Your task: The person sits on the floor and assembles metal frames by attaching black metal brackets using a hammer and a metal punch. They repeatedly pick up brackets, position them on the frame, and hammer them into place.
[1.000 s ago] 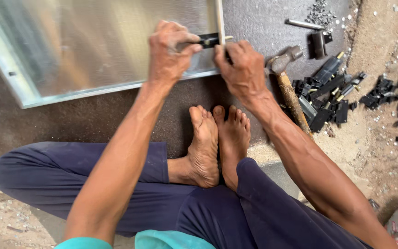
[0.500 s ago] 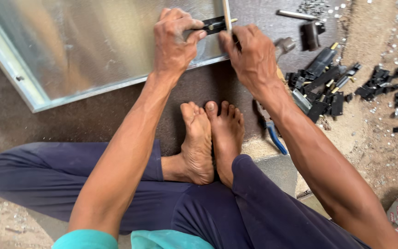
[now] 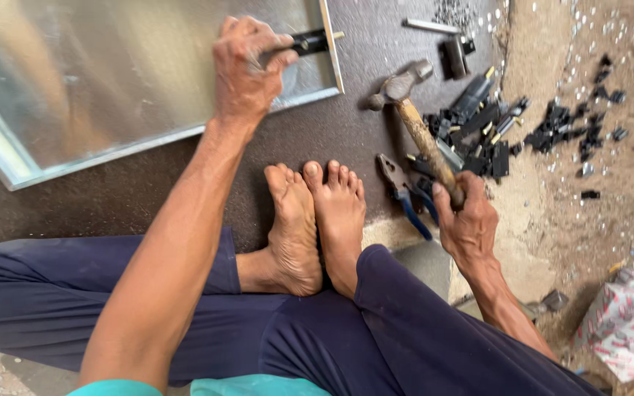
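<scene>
Dark floor mat point(image 3: 317, 139) underfoot, left hand point(image 3: 245, 67) grip closed on black tool point(image 3: 310, 42) at metal frame point(image 3: 185, 81) corner, right hand point(image 3: 468, 224) grip wrapped around hammer point(image 3: 414, 117) handle, beside blue-handled pliers point(image 3: 403, 192), black parts point(image 3: 478, 125) scattered.

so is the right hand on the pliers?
No, the right hand grips the wooden handle of the hammer, while the blue-handled pliers lie untouched on the floor beside it.

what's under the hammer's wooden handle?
Under the hammer handle lie blue-handled pliers and part of the pile of small black parts on the dark mat. The right hand covers the handle's end; whatever is below the grip is hidden.
</scene>
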